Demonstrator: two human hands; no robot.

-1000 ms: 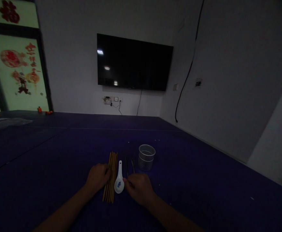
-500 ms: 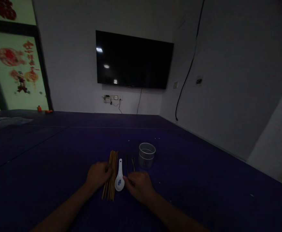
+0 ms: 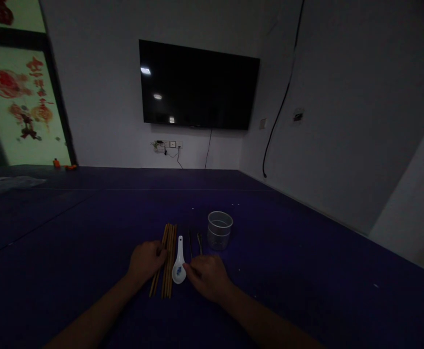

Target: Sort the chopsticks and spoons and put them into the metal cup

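Plainly, the wooden chopsticks (image 3: 170,271) lay in a loose, splayed bundle on the purple surface (image 3: 288,281), left of the white spoon (image 3: 179,274). The left hand (image 3: 144,261) had its grip half curled against their side; dim light hid whether it pinched any. The right hand (image 3: 209,277) was curled by the spoon's bowl, near two slim dark utensils (image 3: 199,242), its hold impossible to tell. The clear canister (image 3: 219,238) stood beyond. The sticks seemed light, stiff and prone to rolling, best taken around mid-length; the spoon, likely slick and breakable, by its handle.
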